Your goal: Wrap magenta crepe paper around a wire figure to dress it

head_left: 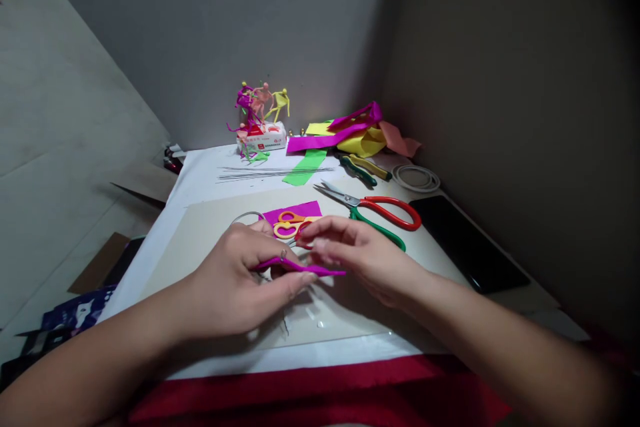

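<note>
Magenta strip (320, 271) past left hand (233, 280)

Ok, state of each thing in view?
Left hand: pinching magenta strip
Right hand: open, empty
Red-and-green scissors: open, lying flat
Orange scissors: lying on magenta sheet
White cable: coiled
Black phone: dark, lying flat
</note>
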The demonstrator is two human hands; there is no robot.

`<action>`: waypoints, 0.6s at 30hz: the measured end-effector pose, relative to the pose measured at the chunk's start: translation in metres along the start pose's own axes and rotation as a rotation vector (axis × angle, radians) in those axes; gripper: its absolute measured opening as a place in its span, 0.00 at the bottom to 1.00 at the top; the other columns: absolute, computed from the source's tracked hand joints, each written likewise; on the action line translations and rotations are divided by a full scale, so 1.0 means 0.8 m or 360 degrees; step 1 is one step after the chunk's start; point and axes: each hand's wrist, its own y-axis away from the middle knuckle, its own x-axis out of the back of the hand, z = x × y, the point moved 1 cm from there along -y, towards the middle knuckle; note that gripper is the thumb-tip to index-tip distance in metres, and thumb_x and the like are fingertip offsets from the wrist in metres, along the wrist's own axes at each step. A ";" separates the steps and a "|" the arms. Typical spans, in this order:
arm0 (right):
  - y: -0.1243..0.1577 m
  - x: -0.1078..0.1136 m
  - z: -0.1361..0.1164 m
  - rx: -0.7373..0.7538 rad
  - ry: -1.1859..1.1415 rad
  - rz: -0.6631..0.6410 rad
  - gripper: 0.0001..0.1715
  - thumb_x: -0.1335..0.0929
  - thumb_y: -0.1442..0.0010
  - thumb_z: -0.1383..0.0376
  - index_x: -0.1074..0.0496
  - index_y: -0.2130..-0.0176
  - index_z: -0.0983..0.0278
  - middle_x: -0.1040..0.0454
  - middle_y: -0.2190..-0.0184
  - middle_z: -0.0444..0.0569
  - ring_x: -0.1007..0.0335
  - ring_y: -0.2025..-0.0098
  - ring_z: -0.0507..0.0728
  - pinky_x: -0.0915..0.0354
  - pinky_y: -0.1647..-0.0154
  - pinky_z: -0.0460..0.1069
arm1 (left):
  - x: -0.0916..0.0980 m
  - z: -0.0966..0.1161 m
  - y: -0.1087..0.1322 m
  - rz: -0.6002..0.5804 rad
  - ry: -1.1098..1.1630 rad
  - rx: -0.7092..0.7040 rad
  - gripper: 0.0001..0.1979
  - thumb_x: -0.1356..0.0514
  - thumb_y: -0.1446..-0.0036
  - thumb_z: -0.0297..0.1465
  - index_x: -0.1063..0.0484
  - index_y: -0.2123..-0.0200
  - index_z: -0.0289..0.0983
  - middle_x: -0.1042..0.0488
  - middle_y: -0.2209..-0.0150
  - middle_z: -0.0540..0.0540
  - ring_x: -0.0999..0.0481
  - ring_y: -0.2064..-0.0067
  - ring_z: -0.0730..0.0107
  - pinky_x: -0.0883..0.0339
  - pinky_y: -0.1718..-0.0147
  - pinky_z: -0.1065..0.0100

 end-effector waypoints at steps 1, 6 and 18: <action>0.002 0.001 -0.005 0.0181 0.0068 0.0089 0.08 0.29 0.46 0.65 0.28 0.63 0.64 0.25 0.66 0.45 0.28 0.65 0.50 0.33 0.61 0.46 | 0.001 0.000 -0.001 0.0049 0.0060 0.0065 0.07 0.39 0.46 0.29 0.22 0.74 0.36 0.33 0.86 0.54 0.41 0.81 0.78 0.45 0.77 0.72; 0.015 -0.004 -0.022 0.0619 0.0455 0.0078 0.11 0.28 0.46 0.66 0.28 0.60 0.63 0.25 0.62 0.47 0.29 0.58 0.53 0.34 0.55 0.48 | 0.003 -0.005 -0.007 0.0228 0.0286 0.0338 0.07 0.37 0.48 0.30 0.25 0.77 0.34 0.34 0.83 0.53 0.40 0.80 0.79 0.47 0.81 0.75; 0.024 0.002 -0.020 0.0676 0.0275 -0.0164 0.18 0.38 0.42 0.76 0.29 0.55 0.60 0.26 0.59 0.47 0.27 0.58 0.52 0.33 0.54 0.48 | 0.002 -0.033 -0.002 -0.0049 0.1210 0.0587 0.17 0.40 0.42 0.35 0.31 0.80 0.33 0.35 0.86 0.54 0.39 0.82 0.83 0.46 0.80 0.79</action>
